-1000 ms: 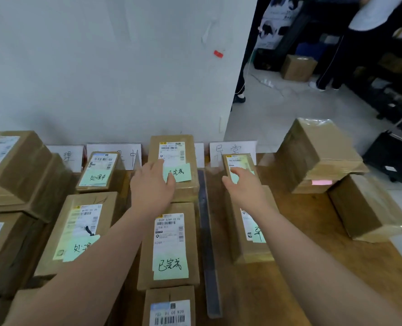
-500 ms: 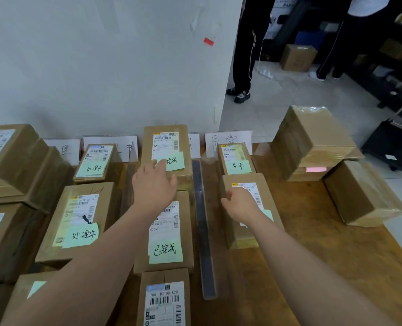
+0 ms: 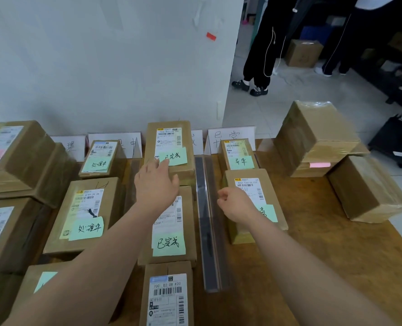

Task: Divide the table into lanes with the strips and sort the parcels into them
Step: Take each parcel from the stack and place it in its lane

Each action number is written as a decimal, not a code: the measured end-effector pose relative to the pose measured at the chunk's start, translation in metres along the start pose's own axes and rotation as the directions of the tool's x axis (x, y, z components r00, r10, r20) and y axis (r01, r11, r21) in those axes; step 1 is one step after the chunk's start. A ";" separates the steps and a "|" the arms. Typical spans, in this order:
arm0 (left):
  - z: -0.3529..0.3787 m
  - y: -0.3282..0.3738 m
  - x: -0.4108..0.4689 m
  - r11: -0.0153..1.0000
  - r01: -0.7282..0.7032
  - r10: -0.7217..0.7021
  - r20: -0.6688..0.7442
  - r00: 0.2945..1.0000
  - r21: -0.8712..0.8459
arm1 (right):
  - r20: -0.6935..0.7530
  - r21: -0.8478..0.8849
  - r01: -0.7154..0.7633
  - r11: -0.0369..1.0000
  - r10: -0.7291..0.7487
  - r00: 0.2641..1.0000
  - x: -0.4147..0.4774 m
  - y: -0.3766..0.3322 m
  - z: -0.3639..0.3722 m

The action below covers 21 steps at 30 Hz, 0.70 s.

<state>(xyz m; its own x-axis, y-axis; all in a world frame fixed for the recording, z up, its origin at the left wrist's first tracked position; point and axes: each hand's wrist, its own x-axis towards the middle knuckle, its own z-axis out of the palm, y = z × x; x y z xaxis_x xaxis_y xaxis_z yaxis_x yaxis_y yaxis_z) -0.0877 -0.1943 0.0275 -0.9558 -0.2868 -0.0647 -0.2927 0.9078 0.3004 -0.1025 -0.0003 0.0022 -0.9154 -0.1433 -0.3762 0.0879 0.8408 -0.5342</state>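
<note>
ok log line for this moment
left hand: open, at far middle parcel | right hand: curled, empty, over right-lane parcel | strip: between lanes

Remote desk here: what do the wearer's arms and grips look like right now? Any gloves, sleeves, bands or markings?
Both are bare. The left grip and right grip wear no gloves, and no ring, watch or band shows at either wrist. The arms are uncovered right down to the bottom edge of the picture, with no sleeve in view. No cables or markings show on them.
</note>
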 end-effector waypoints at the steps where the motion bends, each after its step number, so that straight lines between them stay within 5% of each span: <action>1: 0.000 0.000 0.000 1.000 0.000 0.000 0.002 1.000 0.002 | -0.004 -0.002 0.002 1.000 -0.002 1.000 0.000 0.000 0.000; 21: -0.014 0.010 -0.018 0.995 -0.091 0.093 -0.027 0.995 0.045 | -0.173 -0.128 0.053 0.990 -0.075 0.982 -0.018 0.003 -0.030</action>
<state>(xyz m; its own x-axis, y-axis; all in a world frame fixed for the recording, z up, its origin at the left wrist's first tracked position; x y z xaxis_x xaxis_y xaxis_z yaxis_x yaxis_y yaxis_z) -0.0729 -0.1842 0.0450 -0.9777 -0.2097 -0.0109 -0.2052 0.9430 0.2621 -0.0978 0.0205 0.0300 -0.9735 -0.1139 -0.1984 -0.0122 0.8919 -0.4521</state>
